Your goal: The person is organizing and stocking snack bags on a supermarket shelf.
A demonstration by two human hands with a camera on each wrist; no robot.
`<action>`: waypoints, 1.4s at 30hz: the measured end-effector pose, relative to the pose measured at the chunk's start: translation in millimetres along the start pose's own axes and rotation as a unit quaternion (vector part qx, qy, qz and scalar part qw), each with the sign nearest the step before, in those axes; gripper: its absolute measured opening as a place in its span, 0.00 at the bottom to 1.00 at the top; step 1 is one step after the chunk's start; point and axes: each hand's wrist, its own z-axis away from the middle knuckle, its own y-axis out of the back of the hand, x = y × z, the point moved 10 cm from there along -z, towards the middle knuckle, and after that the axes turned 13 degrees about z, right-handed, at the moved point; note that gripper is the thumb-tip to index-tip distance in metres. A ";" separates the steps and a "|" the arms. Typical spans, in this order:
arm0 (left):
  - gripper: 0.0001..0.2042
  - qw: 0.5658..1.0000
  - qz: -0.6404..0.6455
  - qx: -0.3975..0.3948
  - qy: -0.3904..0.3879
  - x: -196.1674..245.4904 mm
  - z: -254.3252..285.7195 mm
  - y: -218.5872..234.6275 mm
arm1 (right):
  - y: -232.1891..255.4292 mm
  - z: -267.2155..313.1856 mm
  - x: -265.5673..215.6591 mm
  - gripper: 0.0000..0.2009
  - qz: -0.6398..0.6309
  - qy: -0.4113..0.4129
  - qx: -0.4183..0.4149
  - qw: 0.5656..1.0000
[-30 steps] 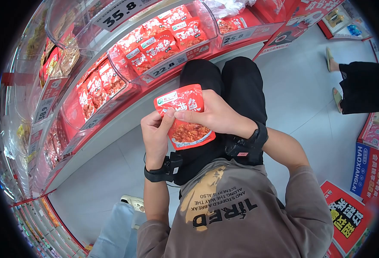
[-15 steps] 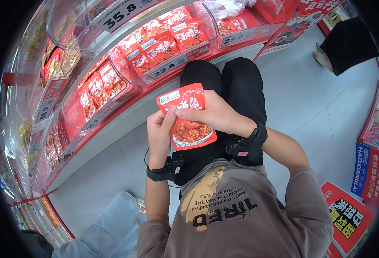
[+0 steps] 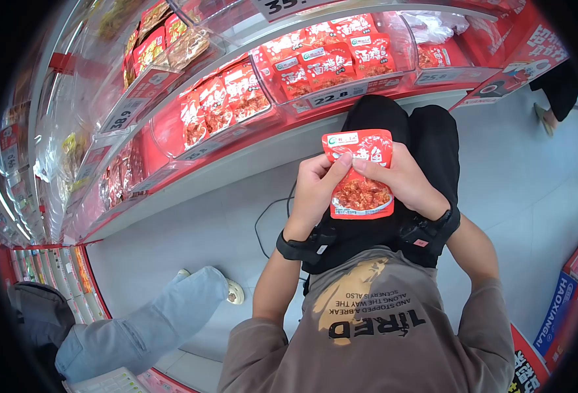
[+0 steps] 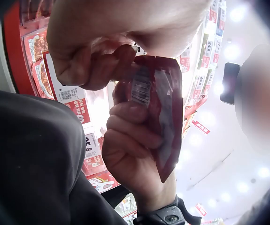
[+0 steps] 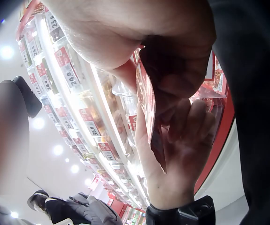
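Note:
Both hands hold a red snack pouch [image 3: 362, 194] with white lettering and a picture of reddish food on its front, upright over the lap. My left hand [image 3: 314, 191] pinches its left side, thumb across the front. From the other side my right hand [image 3: 412, 181] grips it, and the two thumbs nearly meet near the middle. In the left wrist view, curled fingers lie behind the pouch [image 4: 170, 108], beside a barcode on its back. The right wrist view shows the pouch [image 5: 146, 101] edge-on between the hands.
Shelf bins ahead hold similar red pouches [image 3: 328, 64] behind a 22.8 price tag [image 3: 331, 97]. Black-trousered knees [image 3: 375, 118] reach close to the shelf edge. On the left is another person's light-blue trouser leg [image 3: 138, 327]. A thin black cable [image 3: 257, 226] hangs near the left wrist.
The head view has turned left, so shelves, hands and pouch appear farther right. Both hands keep their hold on the pouch. More of the person at left has come into view.

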 end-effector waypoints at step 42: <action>0.15 0.999 0.011 -0.031 -0.021 -8.6 5.9 33.2 | -21.0 -8.8 19.3 0.14 0.059 -0.068 0.020 0.996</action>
